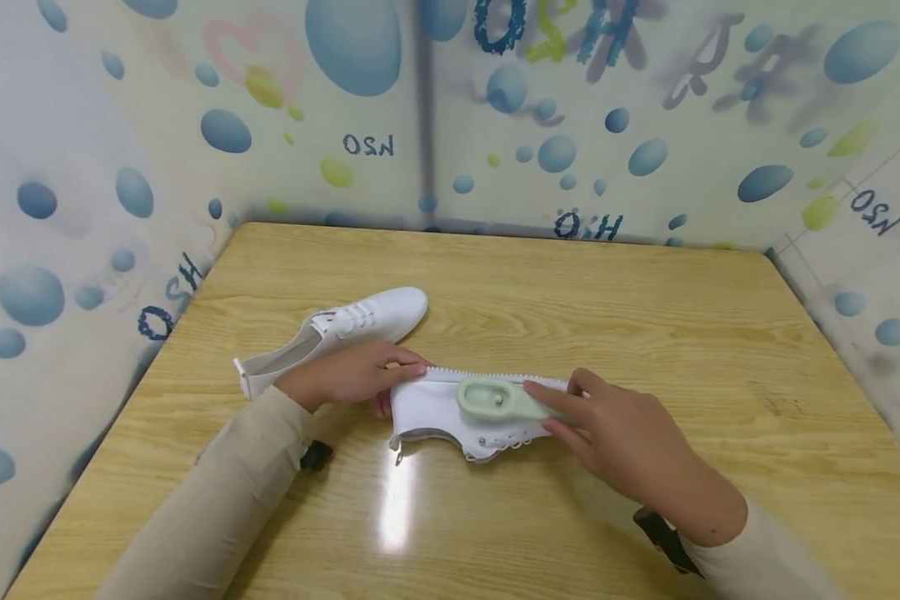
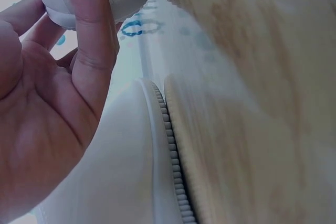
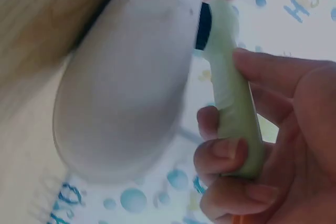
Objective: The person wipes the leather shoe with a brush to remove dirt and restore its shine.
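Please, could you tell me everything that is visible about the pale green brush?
The brush is pale green, seemingly smooth plastic. Its rounded head has a hollowed back with a small shiny spot. The dark underside meets the side of the nearer white shoe. The right hand grips the handle; the head points towards the left hand.
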{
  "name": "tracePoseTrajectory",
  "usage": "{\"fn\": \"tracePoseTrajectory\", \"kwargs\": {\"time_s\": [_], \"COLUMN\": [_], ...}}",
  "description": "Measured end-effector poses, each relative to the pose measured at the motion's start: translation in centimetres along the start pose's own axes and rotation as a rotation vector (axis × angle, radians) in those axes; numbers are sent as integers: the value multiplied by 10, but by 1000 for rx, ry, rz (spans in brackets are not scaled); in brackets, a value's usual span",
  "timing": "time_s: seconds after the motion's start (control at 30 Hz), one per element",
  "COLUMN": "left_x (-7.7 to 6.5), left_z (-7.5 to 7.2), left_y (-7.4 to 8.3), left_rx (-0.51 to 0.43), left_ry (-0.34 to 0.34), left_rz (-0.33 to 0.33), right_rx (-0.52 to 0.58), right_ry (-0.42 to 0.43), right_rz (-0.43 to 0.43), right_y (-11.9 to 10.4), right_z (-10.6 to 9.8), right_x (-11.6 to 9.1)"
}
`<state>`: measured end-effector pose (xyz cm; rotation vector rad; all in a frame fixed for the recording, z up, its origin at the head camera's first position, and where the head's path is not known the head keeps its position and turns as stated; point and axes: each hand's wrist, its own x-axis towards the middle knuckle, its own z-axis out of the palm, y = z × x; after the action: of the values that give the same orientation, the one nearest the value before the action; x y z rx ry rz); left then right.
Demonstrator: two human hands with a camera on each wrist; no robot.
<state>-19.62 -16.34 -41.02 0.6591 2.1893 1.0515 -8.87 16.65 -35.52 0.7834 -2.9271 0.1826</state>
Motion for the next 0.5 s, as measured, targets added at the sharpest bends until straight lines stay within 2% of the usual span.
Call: {"fn": "tracePoseTrajectory", "kwargs": {"time_s": [0.17,0.5], "left_x": [-1,-1], "left_z": [-1,0], "left_y": [-1,3], "left_rx": [3,6], "left_ry": [0,-7], "left_rz": [-6,6], "right_rx": [17,15], "right_ry": [13,19], "right_rz": [9,-69], "right_y": [4,-8], "right_z": [-5,12], "right_x": [-5,14]}}
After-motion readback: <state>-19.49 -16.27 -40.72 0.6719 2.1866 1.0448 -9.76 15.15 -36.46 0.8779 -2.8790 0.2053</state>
